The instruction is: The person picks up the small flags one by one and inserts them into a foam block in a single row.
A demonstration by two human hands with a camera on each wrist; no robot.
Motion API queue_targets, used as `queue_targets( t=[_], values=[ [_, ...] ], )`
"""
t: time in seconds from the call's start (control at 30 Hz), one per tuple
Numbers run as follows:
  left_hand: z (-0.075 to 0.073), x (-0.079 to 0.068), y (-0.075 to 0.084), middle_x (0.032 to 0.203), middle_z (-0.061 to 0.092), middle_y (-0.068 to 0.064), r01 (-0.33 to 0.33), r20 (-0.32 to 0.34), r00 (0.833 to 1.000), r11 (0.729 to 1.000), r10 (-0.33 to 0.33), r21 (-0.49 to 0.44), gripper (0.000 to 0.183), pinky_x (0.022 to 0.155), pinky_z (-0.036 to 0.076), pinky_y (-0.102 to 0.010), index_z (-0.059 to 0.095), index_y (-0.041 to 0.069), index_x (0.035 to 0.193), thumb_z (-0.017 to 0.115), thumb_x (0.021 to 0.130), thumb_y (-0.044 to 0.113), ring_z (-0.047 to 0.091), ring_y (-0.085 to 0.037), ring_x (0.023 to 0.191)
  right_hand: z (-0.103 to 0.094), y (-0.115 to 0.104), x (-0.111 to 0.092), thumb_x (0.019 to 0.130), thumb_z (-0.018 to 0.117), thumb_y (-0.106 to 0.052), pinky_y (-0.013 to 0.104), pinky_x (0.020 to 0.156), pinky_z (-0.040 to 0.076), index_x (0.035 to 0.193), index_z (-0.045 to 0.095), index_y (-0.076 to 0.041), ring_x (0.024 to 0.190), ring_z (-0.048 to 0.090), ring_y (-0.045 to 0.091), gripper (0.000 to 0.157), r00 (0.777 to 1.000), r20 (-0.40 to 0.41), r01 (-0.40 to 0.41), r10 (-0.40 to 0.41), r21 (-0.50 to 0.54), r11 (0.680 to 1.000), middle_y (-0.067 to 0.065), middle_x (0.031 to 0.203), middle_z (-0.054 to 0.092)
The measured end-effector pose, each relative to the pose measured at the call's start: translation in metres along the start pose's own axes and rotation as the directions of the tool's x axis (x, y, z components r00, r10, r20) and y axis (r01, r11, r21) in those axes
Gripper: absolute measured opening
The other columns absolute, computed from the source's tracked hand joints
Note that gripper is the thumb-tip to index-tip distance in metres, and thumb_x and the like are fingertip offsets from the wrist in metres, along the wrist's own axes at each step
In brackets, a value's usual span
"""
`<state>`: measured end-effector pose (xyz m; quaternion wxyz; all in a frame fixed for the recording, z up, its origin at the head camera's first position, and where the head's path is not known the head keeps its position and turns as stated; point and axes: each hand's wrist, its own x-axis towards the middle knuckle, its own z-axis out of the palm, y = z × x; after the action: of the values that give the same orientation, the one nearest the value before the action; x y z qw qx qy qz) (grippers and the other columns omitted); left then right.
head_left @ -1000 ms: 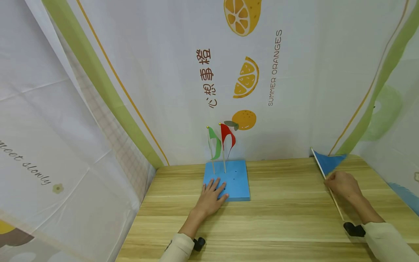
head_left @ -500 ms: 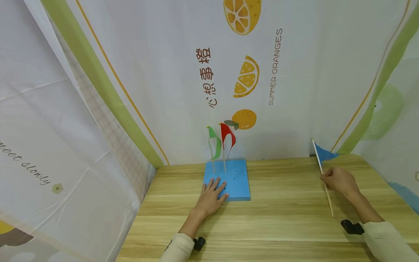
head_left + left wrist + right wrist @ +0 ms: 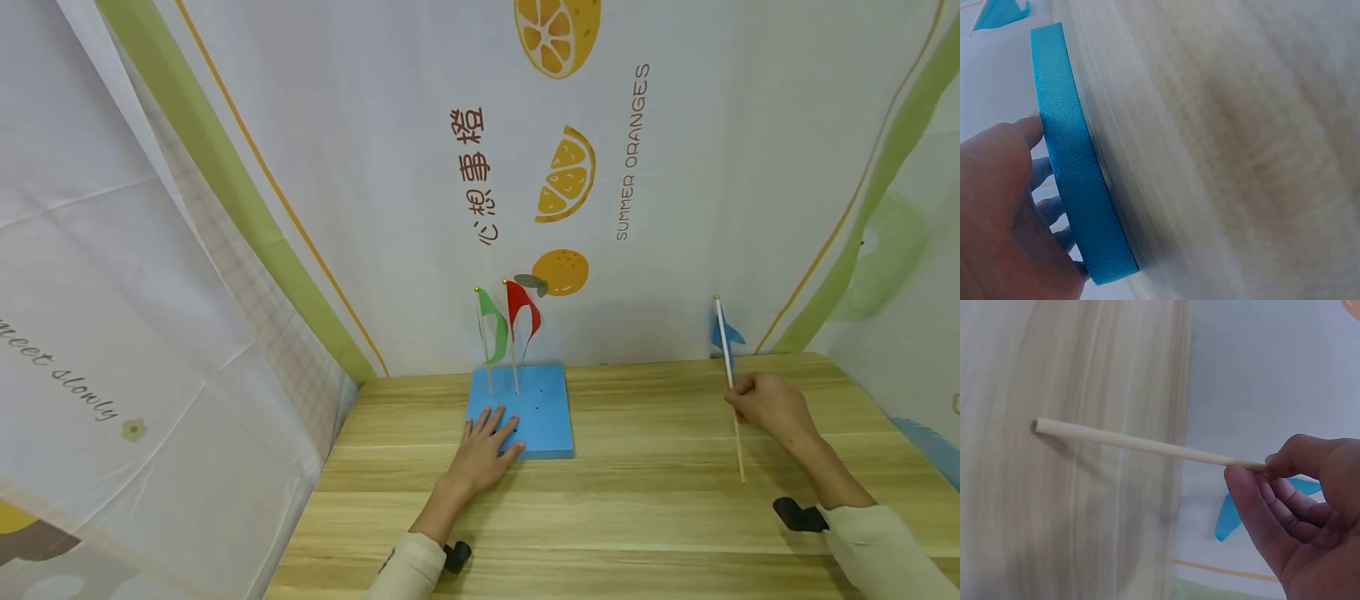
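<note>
My left hand (image 3: 478,454) lies with fingers spread on the front left part of a blue foam block (image 3: 551,425). A green flag (image 3: 493,329) and a red flag (image 3: 522,312) stand upright in the block's back part, side by side. To the right, my right hand (image 3: 772,408) pinches the wooden stick of a blue flag (image 3: 726,335) between thumb and fingers. That flag's stick stands nearly upright, cloth at the top and bare end down. In the right wrist view the stick's bare lower end (image 3: 1044,426) points away from the hand over the table.
Several small dark holes show in the block's top, such as one hole (image 3: 536,408) on its right side. The wooden table (image 3: 645,500) reaches back to a white curtain (image 3: 360,208) printed with oranges. More curtain hangs at both sides.
The right hand has moved slightly left with the blue flag and turned its stick from slanted to nearly upright. The flag's cloth has swung in toward the stick. The left hand stays put.
</note>
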<state>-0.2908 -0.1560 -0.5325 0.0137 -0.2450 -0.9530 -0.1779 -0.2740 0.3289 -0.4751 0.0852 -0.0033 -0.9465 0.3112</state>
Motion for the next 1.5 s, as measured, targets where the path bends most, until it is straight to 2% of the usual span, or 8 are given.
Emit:
queue_targets(
  t=[0.23,0.53,0.8,1.03,1.17,1.5],
  values=[
    [0.0,-0.001,0.0,0.174,0.032,-0.019,-0.01,-0.006,1.0,1.0,0.01,0.004,0.06,0.129,0.02,-0.072,0.047,0.012,0.163,0.053,0.112,0.043,0.025,-0.047,0.162,0.002,-0.011,0.0,0.099,0.062,-0.014,0.029,0.051,0.043,0.095,0.07,0.005,0.06,0.064,0.014,0.02,0.997,-0.057,0.052,-0.051,0.02,0.998,0.001,0.068,0.072],
    [0.001,0.0,0.0,0.174,0.031,-0.018,0.009,0.005,1.0,1.0,-0.009,-0.005,0.06,0.13,0.018,-0.071,0.047,0.013,0.163,0.053,0.112,0.044,0.023,-0.046,0.163,0.005,-0.026,0.003,0.1,0.064,-0.011,0.026,0.05,0.05,0.097,0.07,0.009,0.063,0.072,0.021,0.021,0.991,-0.114,0.081,-0.073,0.072,0.994,0.011,0.075,0.076],
    [0.001,0.0,0.0,0.174,0.032,-0.019,0.015,0.006,1.0,1.0,-0.015,-0.012,0.06,0.13,0.018,-0.071,0.047,0.013,0.163,0.054,0.112,0.044,0.023,-0.047,0.163,0.007,-0.036,0.007,0.1,0.064,-0.014,0.025,0.051,0.049,0.098,0.069,0.007,0.061,0.07,0.011,0.022,0.978,-0.181,0.115,-0.101,0.07,0.991,0.013,0.077,0.076],
    [0.0,0.001,0.001,0.174,0.031,-0.02,0.004,0.0,1.0,1.0,-0.004,-0.007,0.06,0.129,0.018,-0.072,0.047,0.013,0.163,0.054,0.112,0.044,0.023,-0.048,0.162,0.008,-0.047,0.01,0.101,0.065,-0.017,0.023,0.053,0.049,0.101,0.069,0.005,0.062,0.071,0.01,0.022,0.972,-0.21,0.124,-0.104,0.086,0.989,0.015,0.082,0.077],
    [0.001,0.002,0.0,0.175,0.029,-0.017,0.013,0.006,1.0,1.0,-0.013,-0.004,0.061,0.13,0.016,-0.071,0.045,0.015,0.164,0.053,0.112,0.045,0.021,-0.045,0.164,0.009,-0.054,0.013,0.1,0.067,-0.016,0.022,0.053,0.048,0.1,0.069,0.005,0.062,0.067,0.006,0.021,0.965,-0.237,0.136,-0.114,0.079,0.988,0.015,0.081,0.077],
    [-0.001,0.0,0.003,0.174,0.031,-0.018,0.017,0.004,1.0,1.0,-0.017,-0.013,0.06,0.13,0.018,-0.071,0.047,0.013,0.163,0.053,0.112,0.044,0.023,-0.046,0.163,0.013,-0.07,0.018,0.1,0.069,-0.012,0.02,0.052,0.051,0.101,0.07,0.006,0.065,0.071,0.012,0.019,0.954,-0.256,0.186,-0.154,0.107,0.977,0.02,0.086,0.077]
  ],
)
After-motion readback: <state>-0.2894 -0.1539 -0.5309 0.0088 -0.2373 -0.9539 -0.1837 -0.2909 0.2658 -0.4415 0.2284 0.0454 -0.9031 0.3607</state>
